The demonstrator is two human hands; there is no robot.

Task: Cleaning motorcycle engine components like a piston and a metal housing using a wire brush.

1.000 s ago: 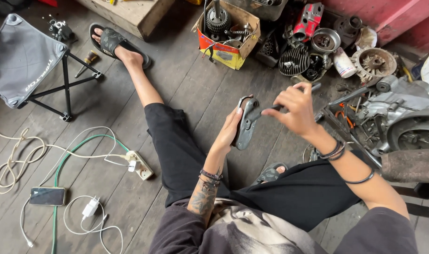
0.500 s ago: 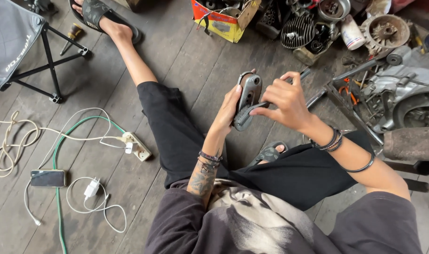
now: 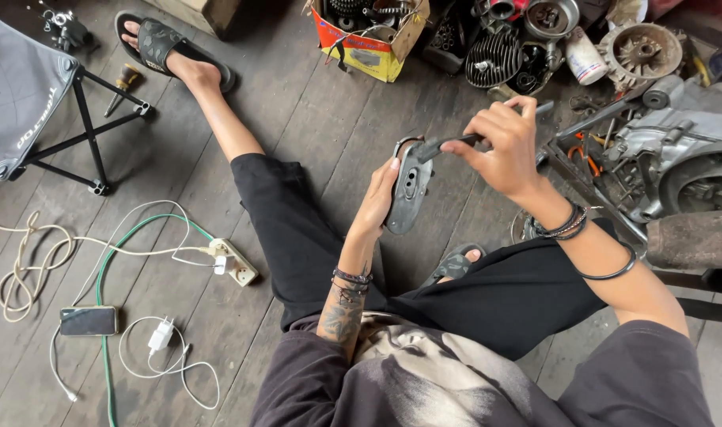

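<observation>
1. A person sits on the dark wooden plank floor (image 3: 313, 103), one leg stretched out and one leg folded in.
2. The left hand (image 3: 377, 202) is curled around the side of a long grey metal cover plate with holes in it (image 3: 408, 190). It holds the plate up in the air, above the lap.
3. The right hand (image 3: 499, 146) is closed tight on a thin dark rubber strip (image 3: 448, 145) at the top of the plate. The strip bends away from the plate there, as if it is being peeled off or pressed on. I cannot tell which.
4. What could go wrong: the strip looks thin, so a hard tug could snap it. The plate has only one hand on its edge, so a strong pull could make it slip and drop onto the floor or the leg.
5. To the left on the floor lie a white power strip with a green cable (image 3: 234, 261), a black phone (image 3: 88, 320) and a white charger plug (image 3: 161, 336). A dropped plate could hit them.
6. Further off, a grey folding stool with black legs (image 3: 28, 95) stands at the left, and a foot in a black sandal (image 3: 159, 43) rests beyond it.
7. At the far side sit a yellow and red cardboard box of metal parts (image 3: 369, 47) and a pile of grey engine parts (image 3: 638, 55).
</observation>
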